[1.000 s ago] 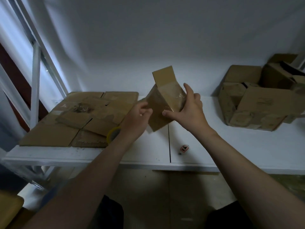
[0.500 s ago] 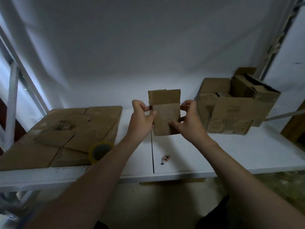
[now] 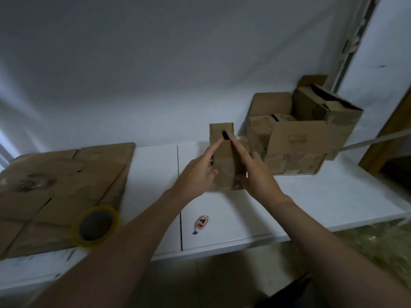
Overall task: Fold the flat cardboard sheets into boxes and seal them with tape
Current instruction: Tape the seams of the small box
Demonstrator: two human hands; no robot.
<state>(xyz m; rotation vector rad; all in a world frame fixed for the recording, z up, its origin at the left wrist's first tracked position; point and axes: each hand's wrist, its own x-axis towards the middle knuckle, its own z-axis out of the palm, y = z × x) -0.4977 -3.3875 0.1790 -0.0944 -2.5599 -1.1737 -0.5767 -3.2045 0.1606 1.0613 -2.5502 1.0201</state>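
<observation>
A small cardboard box stands upright on the white table, just left of the pile of boxes. My left hand holds its left side, thumb on the front face and straight index finger touching the top flap. My right hand holds the right side, its index finger reaching up to the same top opening. A back flap stands up behind the fingertips. A yellow-rimmed tape roll lies on the flat cardboard sheets at the left.
A pile of folded cardboard boxes fills the table's back right, close beside the small box. A small white and red cutter lies near the front edge. A brown wooden frame leans at the far right.
The box has moved right and away from me, toward the pile, and now stands on the table. Both index fingers have stretched up to the top flaps. The view has swung to the right.
</observation>
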